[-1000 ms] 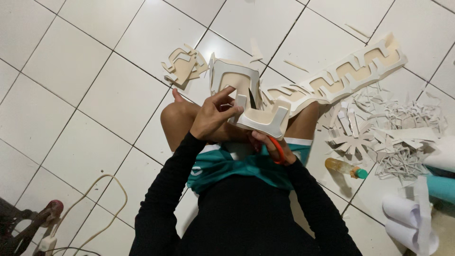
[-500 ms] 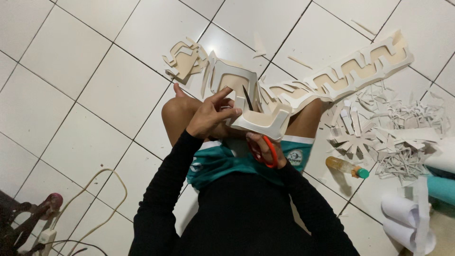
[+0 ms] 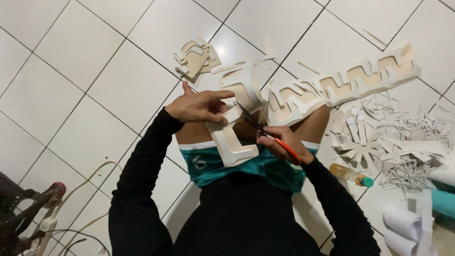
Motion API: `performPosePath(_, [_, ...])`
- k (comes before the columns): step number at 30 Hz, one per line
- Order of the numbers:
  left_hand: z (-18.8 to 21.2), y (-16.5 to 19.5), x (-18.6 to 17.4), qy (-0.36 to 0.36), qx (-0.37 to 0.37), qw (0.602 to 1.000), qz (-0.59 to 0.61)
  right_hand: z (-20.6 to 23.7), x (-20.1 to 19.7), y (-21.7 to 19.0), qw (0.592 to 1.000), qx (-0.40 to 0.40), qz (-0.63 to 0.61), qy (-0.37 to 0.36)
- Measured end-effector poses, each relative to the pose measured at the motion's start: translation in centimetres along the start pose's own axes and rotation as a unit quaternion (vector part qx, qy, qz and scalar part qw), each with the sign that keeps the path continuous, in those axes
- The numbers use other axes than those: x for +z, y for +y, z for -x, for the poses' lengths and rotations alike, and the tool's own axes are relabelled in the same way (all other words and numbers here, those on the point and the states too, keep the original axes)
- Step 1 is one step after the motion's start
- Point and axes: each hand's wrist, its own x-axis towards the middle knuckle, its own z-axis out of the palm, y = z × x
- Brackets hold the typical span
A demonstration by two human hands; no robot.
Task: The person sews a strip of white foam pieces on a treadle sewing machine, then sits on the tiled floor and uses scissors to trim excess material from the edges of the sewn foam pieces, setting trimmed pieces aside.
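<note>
- Head view looks down on a seated person in black sleeves and teal shorts (image 3: pixel 246 166) on a white tiled floor (image 3: pixel 95 95).
- Left hand (image 3: pixel 199 105) pinches the upper edge of a cream cut-out board (image 3: pixel 234 142), thumb raised, fingers pressed on the sheet.
- That board rests over the lap, between both hands, and runs far-right into a long zigzag strip (image 3: pixel 360 78) lying on the tiles.
- Right hand (image 3: pixel 279 142) is closed around orange-handled scissors (image 3: pixel 268 135), whose dark blades point up-left into the board.
- Far left of the hands lie small board offcuts (image 3: pixel 194 58).
- Right of the knee sits a heap of white scraps (image 3: pixel 398 142), with a small bottle (image 3: pixel 350 174) with a green cap just near it.
- Near left, cables (image 3: pixel 80 189) trail across the floor.
</note>
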Motion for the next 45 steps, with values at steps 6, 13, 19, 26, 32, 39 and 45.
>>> performPosePath(6, [0.1,-2.1,1.0,0.15,0.038,0.951,0.268,0.2,-0.3,0.9,0.981,-0.045,-0.158,0.101])
performPosePath(13, [-3.4,-2.4,7.2,0.284,0.11,0.755,0.581,-0.5,2.5,0.7,0.959,-0.029,-0.129,0.249])
performPosePath(19, [-5.5,-0.4,9.7,0.323,0.138,0.675,0.649,-1.1,4.0,0.0,0.966,-0.045,-0.139,0.213])
performPosePath(26, [-5.0,2.2,10.6,0.375,0.167,0.666,0.623,-1.3,4.4,-1.5,0.963,-0.062,-0.166,0.202])
performPosePath(32, [-4.4,3.2,10.5,0.367,0.167,0.685,0.607,-1.2,4.4,-1.1,0.961,-0.074,-0.174,0.199])
performPosePath(39, [-2.7,2.9,8.2,0.319,0.135,0.776,0.526,0.0,3.5,-1.3,0.964,-0.048,-0.183,0.189])
performPosePath(45, [-1.2,3.2,6.4,0.266,0.079,0.879,0.388,0.7,1.0,-2.7,0.987,-0.132,-0.047,0.082])
